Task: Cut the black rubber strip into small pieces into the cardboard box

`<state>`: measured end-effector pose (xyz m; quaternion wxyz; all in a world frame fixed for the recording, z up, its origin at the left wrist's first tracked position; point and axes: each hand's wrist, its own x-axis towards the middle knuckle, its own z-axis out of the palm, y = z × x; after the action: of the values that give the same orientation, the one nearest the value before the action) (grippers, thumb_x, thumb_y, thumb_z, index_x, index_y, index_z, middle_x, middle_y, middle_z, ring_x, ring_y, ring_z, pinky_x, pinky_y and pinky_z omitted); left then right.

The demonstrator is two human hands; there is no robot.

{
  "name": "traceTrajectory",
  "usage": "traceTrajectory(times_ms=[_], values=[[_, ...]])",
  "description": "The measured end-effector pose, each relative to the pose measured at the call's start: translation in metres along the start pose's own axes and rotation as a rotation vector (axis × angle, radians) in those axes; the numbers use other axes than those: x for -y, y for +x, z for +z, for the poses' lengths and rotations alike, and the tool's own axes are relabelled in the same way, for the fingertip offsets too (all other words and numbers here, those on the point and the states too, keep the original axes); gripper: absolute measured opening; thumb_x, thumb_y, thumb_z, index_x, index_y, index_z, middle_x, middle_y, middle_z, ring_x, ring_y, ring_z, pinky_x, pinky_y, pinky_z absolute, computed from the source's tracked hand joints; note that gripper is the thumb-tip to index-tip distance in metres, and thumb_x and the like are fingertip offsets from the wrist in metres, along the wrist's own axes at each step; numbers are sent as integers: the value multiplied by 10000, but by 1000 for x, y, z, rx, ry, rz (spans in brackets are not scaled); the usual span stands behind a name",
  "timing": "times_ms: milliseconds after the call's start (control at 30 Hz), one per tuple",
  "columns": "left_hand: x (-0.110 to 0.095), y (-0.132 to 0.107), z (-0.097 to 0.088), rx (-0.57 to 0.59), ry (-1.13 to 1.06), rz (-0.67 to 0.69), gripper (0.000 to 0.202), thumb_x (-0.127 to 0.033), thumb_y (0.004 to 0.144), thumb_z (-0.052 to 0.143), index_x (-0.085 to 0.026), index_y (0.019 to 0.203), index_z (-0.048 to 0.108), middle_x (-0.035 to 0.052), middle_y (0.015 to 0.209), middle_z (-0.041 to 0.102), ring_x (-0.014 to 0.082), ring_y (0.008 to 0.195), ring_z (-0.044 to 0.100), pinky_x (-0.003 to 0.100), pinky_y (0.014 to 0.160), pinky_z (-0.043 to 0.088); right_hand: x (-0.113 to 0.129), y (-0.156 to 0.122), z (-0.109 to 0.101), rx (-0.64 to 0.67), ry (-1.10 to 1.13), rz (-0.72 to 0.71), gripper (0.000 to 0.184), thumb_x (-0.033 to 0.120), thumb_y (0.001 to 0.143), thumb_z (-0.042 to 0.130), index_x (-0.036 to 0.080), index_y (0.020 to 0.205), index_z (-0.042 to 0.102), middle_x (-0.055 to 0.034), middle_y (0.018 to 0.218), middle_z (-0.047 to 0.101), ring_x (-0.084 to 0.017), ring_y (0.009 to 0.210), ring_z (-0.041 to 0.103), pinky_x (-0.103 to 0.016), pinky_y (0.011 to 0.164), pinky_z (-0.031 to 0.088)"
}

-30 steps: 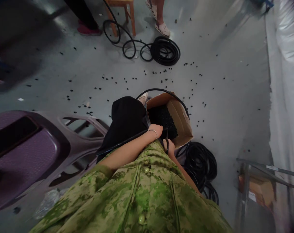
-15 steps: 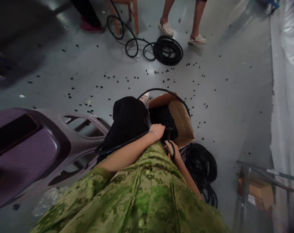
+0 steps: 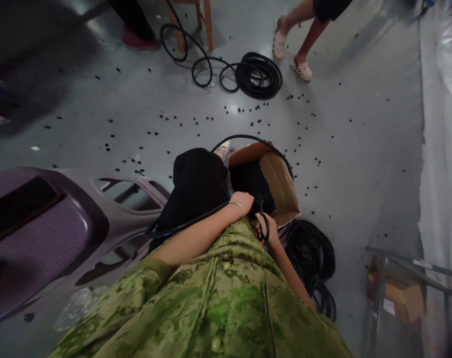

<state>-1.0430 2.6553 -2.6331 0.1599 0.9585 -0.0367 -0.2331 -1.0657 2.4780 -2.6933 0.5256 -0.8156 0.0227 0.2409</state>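
Note:
My left hand [image 3: 243, 200], with a bracelet at the wrist, is closed around a black hose [image 3: 188, 220] that runs back along my forearm. In my right hand [image 3: 269, 228] is a pair of scissors [image 3: 265, 229], their blades pointing up toward the hose end just past my left fist. Whether the blades touch the hose I cannot make out. Below both hands stands an open cardboard box [image 3: 285, 186] with a heap of small black pieces [image 3: 250, 180] inside. A length of hose arches over the box's far rim.
Coils of black hose lie right of the box [image 3: 310, 251] and farther off on the floor [image 3: 259, 75]. Small black pieces are scattered around. A purple plastic stool [image 3: 62, 219] with a phone [image 3: 23, 209] stands left. Another person's legs [image 3: 304, 40] are beyond the far coil.
The scissors and my right hand have shifted slightly, and the blades look closer together. My left hand stays on the hose. The person at the back has stepped, with legs now angled to the right.

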Motion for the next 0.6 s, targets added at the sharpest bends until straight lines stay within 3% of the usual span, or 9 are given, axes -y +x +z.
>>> traceTrajectory(times_ms=[300, 467, 600], values=[[0, 1, 3, -16, 10, 4, 303, -172, 913, 470, -98, 1107, 691, 204, 1087, 694, 300, 1017, 676, 400, 843, 536, -6, -8, 19, -113, 111, 117, 473, 665, 683, 602, 204, 623, 515, 62, 399, 429, -86, 300, 353, -230, 312, 256], [2, 5, 12, -54, -5, 6, 293, -208, 902, 494, -106, 1102, 681, 191, 1048, 688, 303, 988, 683, 402, 822, 548, -14, -10, 15, -114, 283, 171, 524, 684, 641, 644, 182, 784, 599, 78, 440, 451, -79, 318, 349, -211, 310, 245], [-1, 4, 14, -154, -2, 33, 306, -160, 855, 523, -109, 1130, 647, 179, 1106, 647, 288, 989, 676, 390, 824, 551, -13, -12, 16, -65, 416, 173, 534, 675, 653, 666, 185, 863, 624, 49, 522, 540, -87, 375, 422, -203, 360, 290]])
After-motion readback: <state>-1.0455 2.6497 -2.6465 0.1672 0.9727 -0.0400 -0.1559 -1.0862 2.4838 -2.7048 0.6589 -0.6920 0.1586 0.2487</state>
